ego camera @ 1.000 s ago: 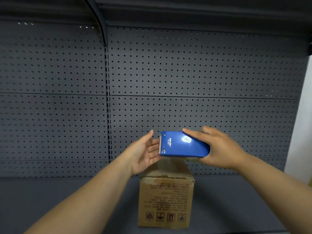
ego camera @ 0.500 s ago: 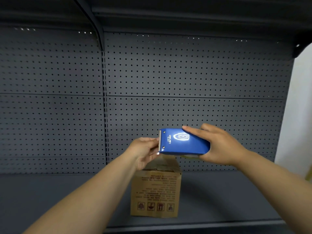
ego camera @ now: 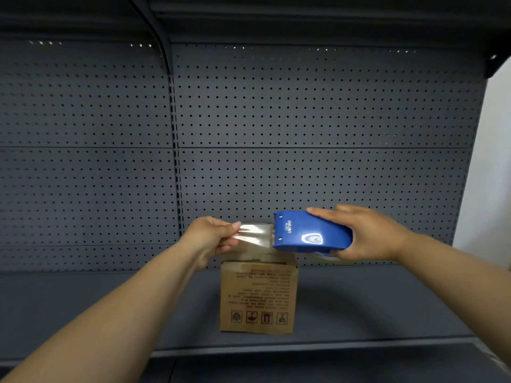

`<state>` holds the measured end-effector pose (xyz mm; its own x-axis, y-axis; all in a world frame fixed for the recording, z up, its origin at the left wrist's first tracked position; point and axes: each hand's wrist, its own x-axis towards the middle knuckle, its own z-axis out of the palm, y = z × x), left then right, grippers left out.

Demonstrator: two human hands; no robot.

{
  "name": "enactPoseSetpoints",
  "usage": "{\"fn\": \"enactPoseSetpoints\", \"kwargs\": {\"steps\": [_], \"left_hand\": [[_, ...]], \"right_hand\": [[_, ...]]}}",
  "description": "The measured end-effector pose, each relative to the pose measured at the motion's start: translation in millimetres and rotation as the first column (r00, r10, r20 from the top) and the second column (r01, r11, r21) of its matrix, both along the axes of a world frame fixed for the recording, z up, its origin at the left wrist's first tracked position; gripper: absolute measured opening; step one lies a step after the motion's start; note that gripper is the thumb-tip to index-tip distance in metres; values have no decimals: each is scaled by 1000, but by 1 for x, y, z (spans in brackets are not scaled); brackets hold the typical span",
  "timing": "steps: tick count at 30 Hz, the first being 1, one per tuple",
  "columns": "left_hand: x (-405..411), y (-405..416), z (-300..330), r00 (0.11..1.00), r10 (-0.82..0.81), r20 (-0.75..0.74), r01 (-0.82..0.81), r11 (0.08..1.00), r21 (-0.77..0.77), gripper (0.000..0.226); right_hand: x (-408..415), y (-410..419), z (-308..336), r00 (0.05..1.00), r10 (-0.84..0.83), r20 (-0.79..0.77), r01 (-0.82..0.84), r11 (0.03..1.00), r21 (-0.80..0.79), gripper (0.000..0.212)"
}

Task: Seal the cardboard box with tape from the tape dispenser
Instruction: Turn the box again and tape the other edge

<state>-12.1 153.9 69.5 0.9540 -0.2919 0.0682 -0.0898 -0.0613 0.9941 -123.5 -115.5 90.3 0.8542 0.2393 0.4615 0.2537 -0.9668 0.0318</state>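
Note:
A small brown cardboard box with upside-down print stands on the dark shelf, its top flaps partly hidden behind my hands. Above it my right hand grips a blue tape dispenser, held level with its toothed edge pointing left. A short strip of clear tape stretches from that edge to my left hand, whose thumb and fingers pinch the strip's free end. The tape hangs just above the box top, not touching it as far as I can tell.
The box rests on a dark grey shelf board with a raised front lip. A grey pegboard back wall rises behind, and another shelf overhangs at the top. A pale wall shows at the right.
My left hand has closed on the tape end and drawn it leftward, away from the dispenser. The dispenser has shifted to the right. The view has shifted a little.

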Motion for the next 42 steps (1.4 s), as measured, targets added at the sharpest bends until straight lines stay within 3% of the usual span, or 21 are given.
{"fn": "enactPoseSetpoints", "kwargs": {"steps": [5,23,35,39,42], "left_hand": [[15,38,-10,999,36,-17,-34,993,110,15],[37,12,-42,988,96,121,-137,909,394,26],[33,15,-76,989,99,109,-127,949,287,40],[33,18,-91,970,55,237,-134,934,331,32],[47,26,-86,820,15,571,-337,820,463,40]], "right_hand": [[-14,-34,-14,995,-56,-78,57,998,13,76],[10,-51,-38,985,-147,-93,137,985,-105,79],[22,-57,-61,984,-112,-139,112,994,-2,80],[27,-58,-62,985,-92,-144,92,996,-6,79],[28,-59,-57,986,-95,-138,92,995,-27,79]]}}
